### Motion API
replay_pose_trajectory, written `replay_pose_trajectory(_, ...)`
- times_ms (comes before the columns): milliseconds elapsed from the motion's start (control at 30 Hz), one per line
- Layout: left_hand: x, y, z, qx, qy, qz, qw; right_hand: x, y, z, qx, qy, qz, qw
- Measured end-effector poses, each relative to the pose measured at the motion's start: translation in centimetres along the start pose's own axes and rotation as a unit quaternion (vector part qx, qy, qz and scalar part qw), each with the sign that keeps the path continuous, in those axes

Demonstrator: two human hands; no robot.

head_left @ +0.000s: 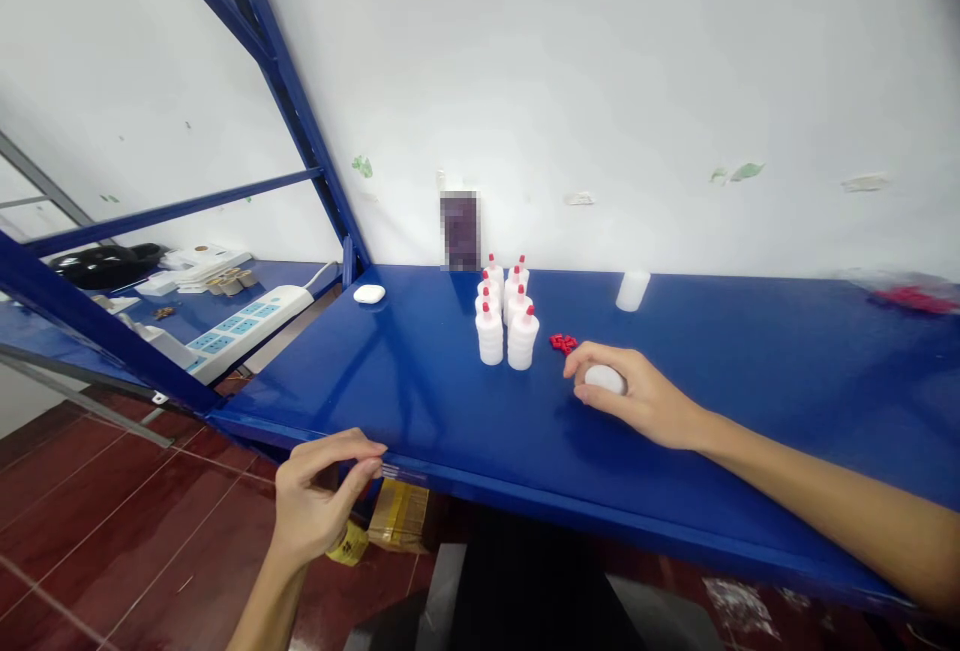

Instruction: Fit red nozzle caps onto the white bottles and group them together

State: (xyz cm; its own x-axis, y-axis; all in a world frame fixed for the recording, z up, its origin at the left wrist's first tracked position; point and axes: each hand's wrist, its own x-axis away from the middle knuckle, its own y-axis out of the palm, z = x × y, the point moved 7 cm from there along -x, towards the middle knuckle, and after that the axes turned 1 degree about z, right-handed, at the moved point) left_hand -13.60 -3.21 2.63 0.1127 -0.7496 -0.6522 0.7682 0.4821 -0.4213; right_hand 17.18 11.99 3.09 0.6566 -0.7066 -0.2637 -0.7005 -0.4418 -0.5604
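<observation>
My right hand (637, 393) is closed around a white bottle (604, 380), one rounded end of which shows between thumb and fingers; the rest lies hidden in the palm. Just beyond its fingertips, small red caps (561, 342) lie in a loose pile on the blue table. At the table's front edge my left hand (324, 487) is closed in a pinch, thumb and forefinger tips together; anything between them is hidden. Several white squeeze bottles (490, 339) with red-tipped nozzles stand upright in two rows left of the caps. Farther back stands a white cylinder (632, 291) without a red tip.
A blue metal frame (296, 116) rises at the table's left end. A small white case (369, 294) lies near it, and a blurred-out dark panel (460, 231) is by the wall. Clear plastic with red pieces (916, 298) lies far right. Beyond the frame is a power strip (247, 326).
</observation>
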Motion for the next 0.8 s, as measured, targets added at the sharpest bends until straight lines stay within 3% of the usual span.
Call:
replay_pose_trajectory(133,0.1,1.1,0.4,-0.097,-0.011,0.000,0.995,0.0,0.2,0.1,0.014,0.008,-0.008,1.000)
replay_pose_trajectory(400,0.1,3.3,1.2,-0.139,0.050,-0.016,0.989,-0.5,-0.2,-0.3,0.079,-0.008,0.019,0.997)
replay_pose_trajectory(667,0.2,2.9,1.3,-0.143,0.047,0.019,0.988,0.1,-2.0,0.6,0.108,-0.042,0.051,0.992)
replay_pose_trajectory(800,0.4,2.6,0.3,-0.142,0.017,0.036,0.989,1.4,-4.2,1.9,0.059,0.015,0.088,0.994)
